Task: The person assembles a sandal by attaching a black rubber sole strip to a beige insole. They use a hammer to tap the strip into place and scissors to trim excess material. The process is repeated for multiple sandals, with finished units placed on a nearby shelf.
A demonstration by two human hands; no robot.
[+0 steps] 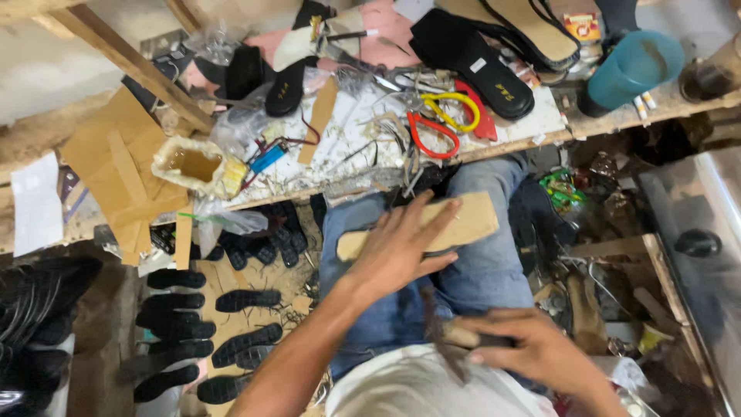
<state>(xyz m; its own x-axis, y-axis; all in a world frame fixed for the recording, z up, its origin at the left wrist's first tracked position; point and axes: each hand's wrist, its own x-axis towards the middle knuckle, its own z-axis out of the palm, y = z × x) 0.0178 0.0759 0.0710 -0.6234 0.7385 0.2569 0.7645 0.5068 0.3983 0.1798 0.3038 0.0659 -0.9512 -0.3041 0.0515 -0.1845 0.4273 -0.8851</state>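
Left hand lies flat, fingers spread, pressing down on a tan sole-shaped cardboard piece that rests across the person's jeans-clad lap, near frame centre; not clenched, just palm-down on it, thumb side toward 3 o'clock. Right hand at 5 o'clock of the left, closed round the pale handle of a brush, whose dark, blurred bristle end points toward 9 o'clock, just below the left wrist; brush and cardboard piece apart. White shirt at bottom edge. At 12 o'clock from the hands, a cluttered white surface: red-handled scissors with yellow-handled scissors touching them, a black insole at 1 o'clock, tan sandal soles with black edging beyond it, a teal cup at 2 o'clock near the surface's edge. At 10 o'clock, a glue-crusted open container holding amber liquid, a blue tube just beside it, a tan strip, clear plastic bags. Brown cardboard sheet at 9 o'clock. On the floor at 8 o'clock, rows of black rubber outsoles, tread up. Green packet at 3 o'clock, amid dim clutter.
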